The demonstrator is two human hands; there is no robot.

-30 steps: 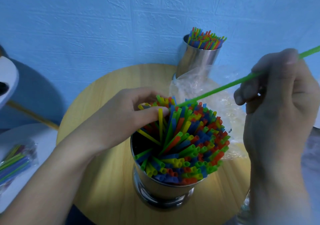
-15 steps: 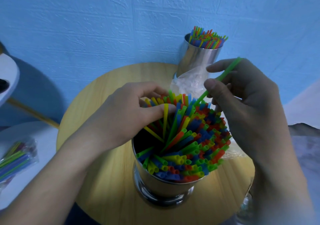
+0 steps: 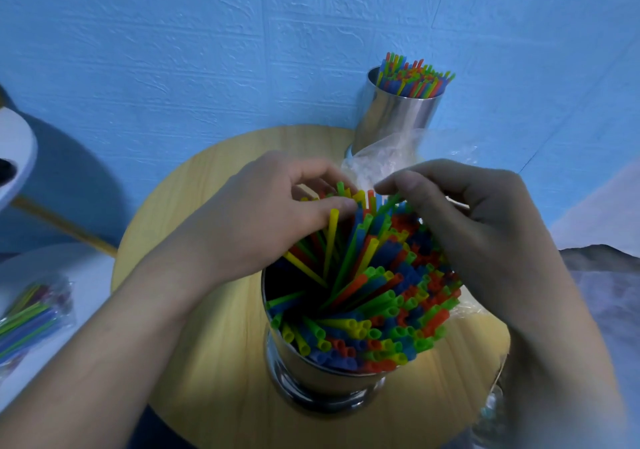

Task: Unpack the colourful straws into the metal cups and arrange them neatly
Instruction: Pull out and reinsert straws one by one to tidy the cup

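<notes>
Fingers [image 3: 408, 185] pinching green straw [image 3: 391, 202], top rightward

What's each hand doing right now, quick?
Left hand: gripping a bunch of straws in the near metal cup.
Right hand: pinching one green straw.

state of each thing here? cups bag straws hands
near shiny metal cup, upright, part full of leaning colourful straws
far shiny metal cup, upright, packed with straws
clear plastic bag, crumpled between the cups
left hand, grips straws in near cup
right hand, pinches thin green straw
plastic straw pack at left, lying flat, full
</notes>
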